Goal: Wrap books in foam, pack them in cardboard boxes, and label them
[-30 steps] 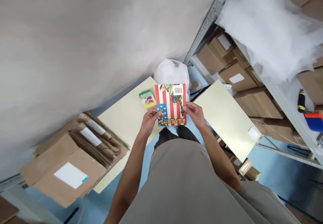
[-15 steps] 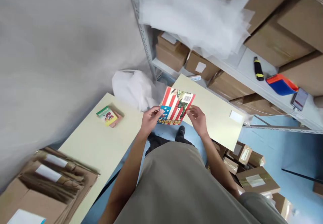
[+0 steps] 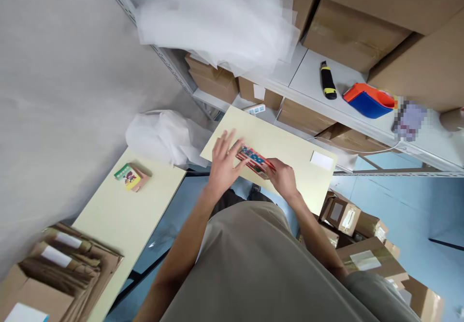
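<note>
In the head view, a thin book [image 3: 254, 159] with a red-and-white striped, starred blue cover is tipped so that it shows as a narrow slanted band. My right hand [image 3: 283, 179] grips its right end, with the fingers closed around the edge. At the other end is my left hand [image 3: 224, 165], its fingers spread and somewhat blurred. The left thumb lies close to the book's near side; whether it touches cannot be made out. Both hands are above the near edge of the pale yellow table [image 3: 293, 167].
A small green-and-yellow book [image 3: 127, 177] lies on the left table [image 3: 145, 211], near flattened cardboard [image 3: 61, 269]. A cutter [image 3: 328, 81], an orange-and-blue object [image 3: 369, 100] and white sheets [image 3: 217, 27] are on the shelf. Boxes [image 3: 373, 261] stand on the floor at right.
The book has tilted from face-up to nearly edge-on. My left hand has loosened from its side, fingers now spread, while my right hand keeps hold. The view has turned right.
</note>
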The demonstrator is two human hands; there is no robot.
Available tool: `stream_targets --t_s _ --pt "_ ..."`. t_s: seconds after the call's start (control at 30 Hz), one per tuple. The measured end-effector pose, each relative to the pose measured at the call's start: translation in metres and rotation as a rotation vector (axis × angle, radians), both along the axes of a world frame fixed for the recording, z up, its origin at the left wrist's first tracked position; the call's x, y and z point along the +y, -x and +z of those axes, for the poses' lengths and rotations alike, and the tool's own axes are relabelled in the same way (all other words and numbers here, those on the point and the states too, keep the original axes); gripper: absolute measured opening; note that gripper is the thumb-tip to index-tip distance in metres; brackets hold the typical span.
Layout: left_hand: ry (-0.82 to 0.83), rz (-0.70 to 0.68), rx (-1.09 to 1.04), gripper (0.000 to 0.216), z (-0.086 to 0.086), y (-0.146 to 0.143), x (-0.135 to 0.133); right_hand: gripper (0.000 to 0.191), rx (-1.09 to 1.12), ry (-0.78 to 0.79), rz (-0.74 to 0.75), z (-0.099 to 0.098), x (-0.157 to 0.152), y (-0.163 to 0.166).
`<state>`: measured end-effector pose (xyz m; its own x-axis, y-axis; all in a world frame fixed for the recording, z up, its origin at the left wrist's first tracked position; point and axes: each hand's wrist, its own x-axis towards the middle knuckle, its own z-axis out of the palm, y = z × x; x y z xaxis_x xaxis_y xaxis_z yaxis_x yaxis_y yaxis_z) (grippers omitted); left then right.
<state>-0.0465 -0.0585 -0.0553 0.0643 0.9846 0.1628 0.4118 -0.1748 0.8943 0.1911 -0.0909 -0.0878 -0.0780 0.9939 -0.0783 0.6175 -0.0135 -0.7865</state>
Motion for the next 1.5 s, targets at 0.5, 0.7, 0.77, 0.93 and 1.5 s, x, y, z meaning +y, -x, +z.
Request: stream_targets --t_s 0.5,0.7,0.77,0.93,1.5 --pt "0.486 0.004 -0.632 0.057 -0.003 -0.027 -0.02 0.053 0.867 0.199 -0.35 -0.002 0.004 -0.012" --pt "0.476 0.082 -0.582 0.052 -0.01 -0.027 -0.014 0.052 0.867 0.222 -0.326 -0.003 0.008 -0.014" --pt "0.478 0.079 -0.596 0.053 -0.011 -0.027 -0.012 0.054 0.843 0.225 -0.314 -0.003 0.01 -0.015" --pt "0.428 0.098 -0.553 0.057 -0.009 -0.031 -0.008 0.062 0.71 0.109 -0.34 0.001 0.015 -0.016" --pt "0.15 -0.073 -0.169 0.026 -0.024 -0.056 -0.026 0.055 0.654 0.048 -0.309 0.004 0.015 0.012"
